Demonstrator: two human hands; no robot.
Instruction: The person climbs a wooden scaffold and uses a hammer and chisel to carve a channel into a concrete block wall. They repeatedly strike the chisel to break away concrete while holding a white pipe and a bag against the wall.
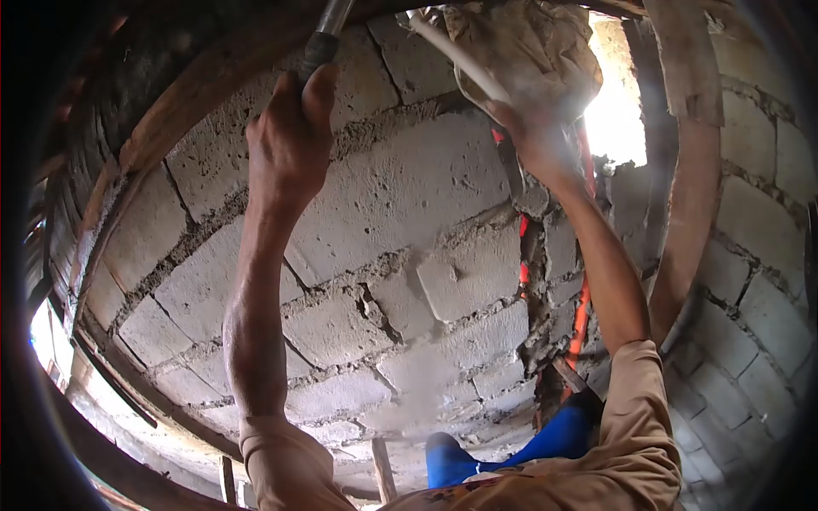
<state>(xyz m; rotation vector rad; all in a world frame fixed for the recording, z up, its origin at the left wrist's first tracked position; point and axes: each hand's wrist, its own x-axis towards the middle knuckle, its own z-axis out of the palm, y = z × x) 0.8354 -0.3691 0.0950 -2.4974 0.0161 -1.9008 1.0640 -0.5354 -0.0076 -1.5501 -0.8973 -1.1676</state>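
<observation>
Raised at the upper left, my left hand (294, 136) is closed around the dark grip of a metal-shafted tool (328, 34), whose upper end runs out of view. My right hand (541, 140) is up at the upper right, its fingers wrapped round the lower end of a pale rod (460, 60) that slants up to the left. Right behind and above this hand hangs a crumpled brownish sack or sheet (545, 47). A bright haze blurs part of the right hand.
A block wall (409, 187) with rough mortar joints fills the background. Orange-red conduit (582, 319) runs down a broken channel in it. Beside a bright opening (615, 94) stands a wooden post (686, 196). A curved wooden beam (162, 128) crosses the upper left.
</observation>
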